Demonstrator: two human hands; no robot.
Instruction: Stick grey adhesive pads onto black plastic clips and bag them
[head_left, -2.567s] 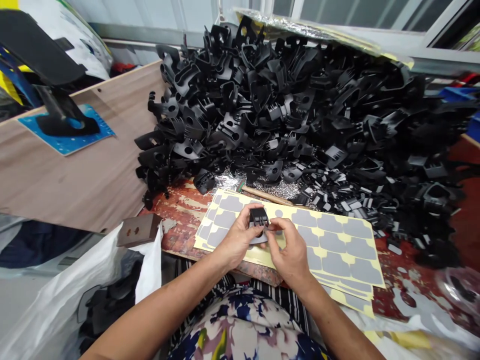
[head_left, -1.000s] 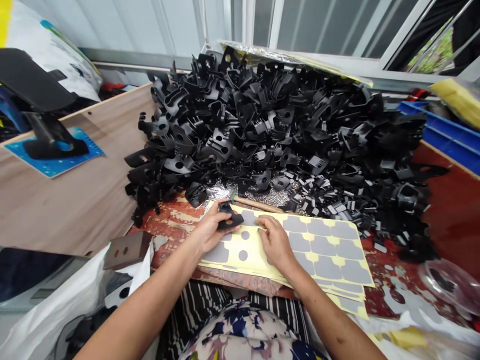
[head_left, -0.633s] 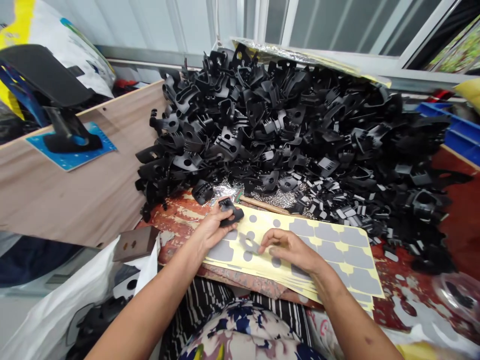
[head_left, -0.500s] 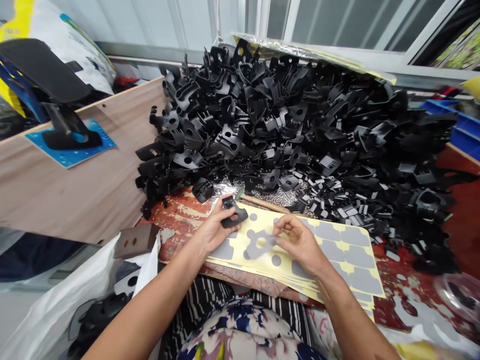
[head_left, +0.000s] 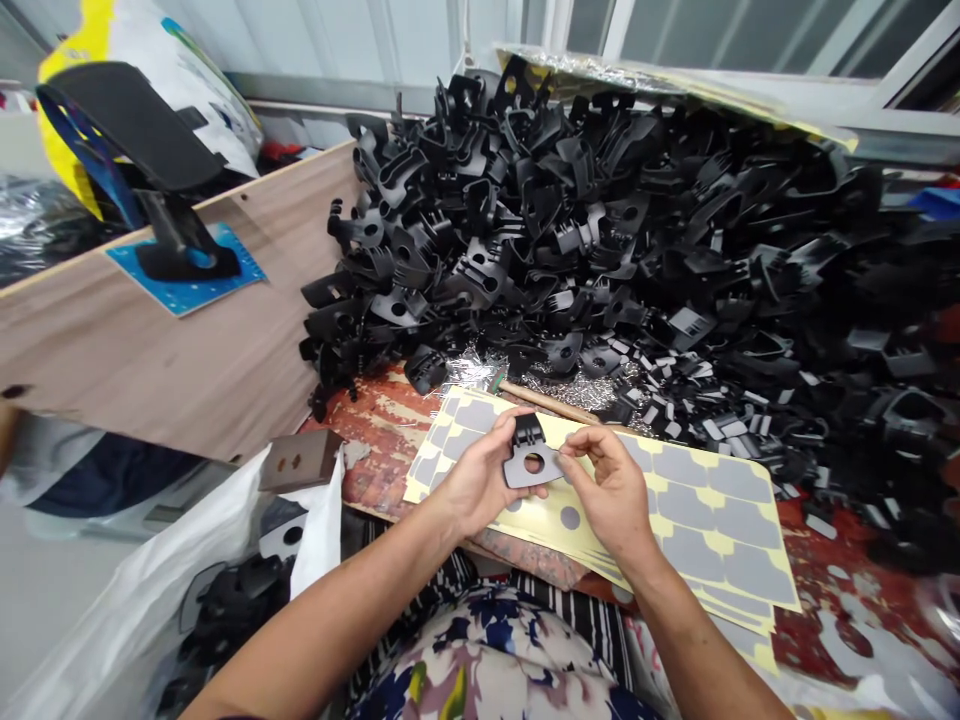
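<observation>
My left hand (head_left: 476,482) holds a small black plastic part (head_left: 527,433) with ribbed fingers at its top. My right hand (head_left: 611,487) pinches the right edge of a grey adhesive pad with a round hole (head_left: 534,466), pressed against the face of that part. Both hands hover just above a yellow backing sheet (head_left: 675,530) that carries several grey pads; the near left of the sheet shows bare spots and leftover grey dots. Behind the sheet rises a big heap of black plastic parts (head_left: 600,230).
A wooden board (head_left: 172,340) walls the left side, with a black stand on a blue plate (head_left: 184,270) on it. A white plastic bag (head_left: 225,590) with black parts lies at lower left. A wooden stick (head_left: 551,403) and metal bits lie before the heap. The red tabletop (head_left: 862,590) shows at right.
My right hand peeled a grey pad off the yellow sheet and carried it to the black part. My left hand brought the part in from the sheet's far left corner to meet it.
</observation>
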